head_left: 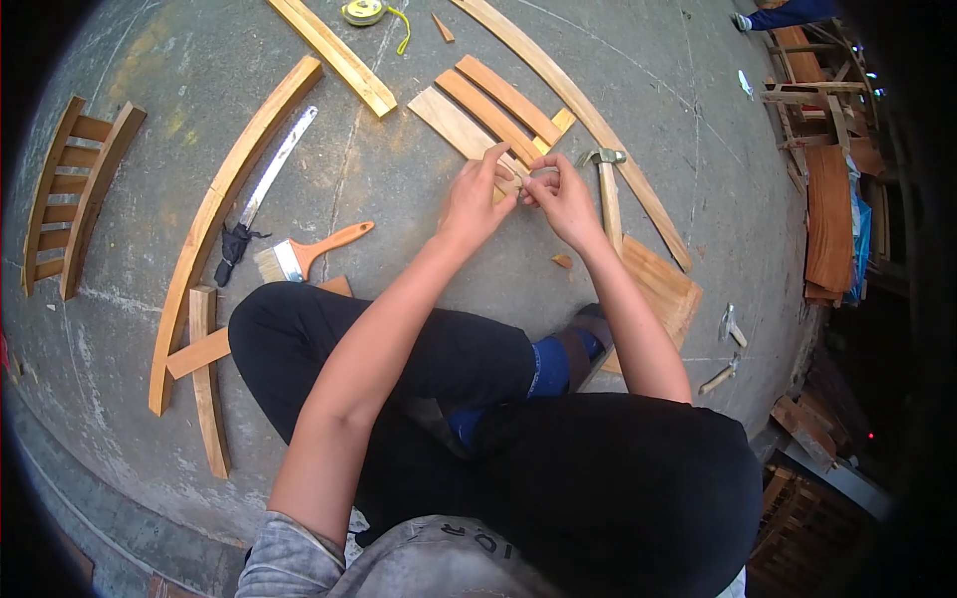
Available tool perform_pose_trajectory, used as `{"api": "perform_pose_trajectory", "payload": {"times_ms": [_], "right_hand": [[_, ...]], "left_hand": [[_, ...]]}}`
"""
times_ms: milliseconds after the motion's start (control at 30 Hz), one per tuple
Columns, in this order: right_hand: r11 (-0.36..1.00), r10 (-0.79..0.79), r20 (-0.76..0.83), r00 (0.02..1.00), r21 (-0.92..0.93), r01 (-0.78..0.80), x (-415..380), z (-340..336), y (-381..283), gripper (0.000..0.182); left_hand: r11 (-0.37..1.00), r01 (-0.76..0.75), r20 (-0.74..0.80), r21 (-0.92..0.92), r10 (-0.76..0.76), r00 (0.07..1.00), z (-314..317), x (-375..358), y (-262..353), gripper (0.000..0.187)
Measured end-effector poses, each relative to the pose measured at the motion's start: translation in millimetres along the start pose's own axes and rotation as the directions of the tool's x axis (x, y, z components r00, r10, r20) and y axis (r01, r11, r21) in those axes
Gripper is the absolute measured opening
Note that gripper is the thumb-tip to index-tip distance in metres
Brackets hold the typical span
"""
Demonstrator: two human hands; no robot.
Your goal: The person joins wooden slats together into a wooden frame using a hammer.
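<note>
My left hand (477, 199) and my right hand (564, 202) meet in front of me, fingertips pinched close together. What they hold between them, if anything, is too small to make out. Just beyond and partly under the hands lie several flat wooden slats (488, 108), side by side, with a short pale wood strip (561, 127) at their right ends. A claw hammer (610, 194) with a wooden handle lies right of my right hand. Its handle end reaches a square wooden board (663, 299), which my right forearm partly covers.
Left are a paintbrush (319, 251), a handsaw (279, 164), a long curved beam (234, 199) and a slatted frame (82, 199). A tape measure (364, 11) and another curved strip (598, 130) lie farther off. Wood pieces (829, 219) are stacked right; a person's leg (793, 14) shows behind.
</note>
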State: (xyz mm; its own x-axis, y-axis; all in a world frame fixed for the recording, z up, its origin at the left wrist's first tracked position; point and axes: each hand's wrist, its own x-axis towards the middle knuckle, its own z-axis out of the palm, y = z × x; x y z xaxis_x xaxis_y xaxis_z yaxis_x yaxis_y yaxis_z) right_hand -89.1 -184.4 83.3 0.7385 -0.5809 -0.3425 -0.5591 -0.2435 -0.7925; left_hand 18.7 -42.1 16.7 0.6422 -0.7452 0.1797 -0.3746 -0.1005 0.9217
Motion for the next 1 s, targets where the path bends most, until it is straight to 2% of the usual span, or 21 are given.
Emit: {"api": "perform_pose_trajectory", "payload": {"times_ms": [133, 300, 400, 500, 633, 767, 1000], "right_hand": [[0.999, -0.037, -0.003, 0.999, -0.031, 0.037, 0, 2, 0, 0.033], [0.994, -0.055, -0.025, 0.998, -0.096, 0.052, -3, 9, -1, 0.038], [0.993, -0.096, -0.059, 0.994, -0.072, 0.092, -6, 12, -5, 0.034], [0.975, -0.163, -0.098, 0.982, -0.171, 0.144, -5, 14, 3, 0.024], [0.98, -0.134, -0.125, 0.983, -0.163, 0.113, -6, 18, 9, 0.015], [0.981, -0.161, -0.16, 0.974, -0.138, 0.14, -7, 23, 14, 0.017], [0.929, -0.274, -0.214, 0.938, -0.31, 0.2, -9, 30, 24, 0.017]], "left_hand": [[1.0, 0.005, 0.031, -0.03, -0.004, 1.0, 8, -1, -7, 0.074], [0.999, -0.04, -0.009, -0.037, 0.039, 0.999, 9, -8, -10, 0.071], [0.999, -0.024, -0.029, -0.043, 0.023, 0.999, 11, -6, -11, 0.07], [0.999, -0.047, -0.063, -0.022, 0.046, 0.997, 14, -7, -16, 0.071], [0.997, -0.044, -0.068, -0.061, 0.04, 0.997, 18, -7, -25, 0.071], [0.995, -0.034, -0.067, -0.094, 0.028, 0.997, 19, -7, -26, 0.069], [0.994, -0.068, -0.071, -0.082, 0.062, 0.996, 19, -9, -30, 0.07]]}}
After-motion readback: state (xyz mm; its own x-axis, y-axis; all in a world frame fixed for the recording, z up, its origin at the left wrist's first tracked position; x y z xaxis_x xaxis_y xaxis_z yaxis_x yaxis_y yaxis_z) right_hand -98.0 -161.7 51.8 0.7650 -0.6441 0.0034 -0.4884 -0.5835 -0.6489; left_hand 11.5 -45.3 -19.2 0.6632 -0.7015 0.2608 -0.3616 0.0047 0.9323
